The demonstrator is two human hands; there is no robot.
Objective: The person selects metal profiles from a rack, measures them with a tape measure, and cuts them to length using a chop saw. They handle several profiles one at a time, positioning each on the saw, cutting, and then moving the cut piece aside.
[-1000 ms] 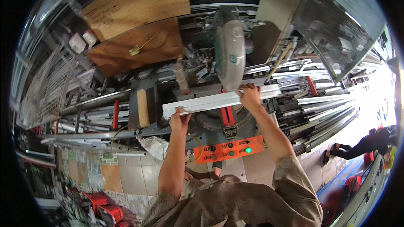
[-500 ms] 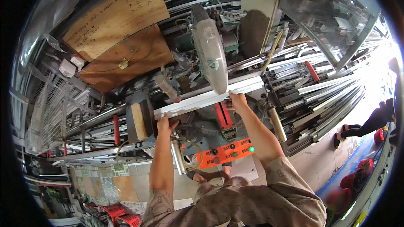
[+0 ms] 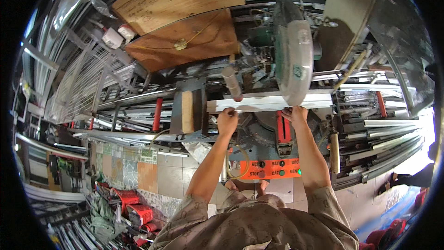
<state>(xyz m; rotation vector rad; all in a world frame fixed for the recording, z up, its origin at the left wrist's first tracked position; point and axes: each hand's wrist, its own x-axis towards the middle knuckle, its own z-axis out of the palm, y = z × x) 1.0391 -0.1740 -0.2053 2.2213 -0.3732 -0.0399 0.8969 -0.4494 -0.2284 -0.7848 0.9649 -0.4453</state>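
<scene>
A white aluminium profile (image 3: 259, 103) lies across the bed of a chop saw, under its round blade guard (image 3: 293, 55). My left hand (image 3: 227, 121) grips the profile's near edge toward its left end. My right hand (image 3: 294, 115) holds the same edge just below the blade guard. The saw's turntable (image 3: 270, 127) with a red insert (image 3: 283, 128) sits between my arms. An orange control panel (image 3: 274, 169) with buttons is fixed below it. A grey saw handle (image 3: 231, 83) sticks up behind the profile.
Long metal profiles (image 3: 388, 129) are stacked at the right and left. Wooden boards (image 3: 185, 14) lean at the back. A wooden block (image 3: 187, 111) stands in a clamp left of the saw. Red crates (image 3: 134, 208) sit on the tiled floor. Another person's foot (image 3: 393, 186) shows at right.
My view has swung so the saw sits more centred and level. The profile now lies nearly level under the blade guard, with both hands still gripping its near edge.
</scene>
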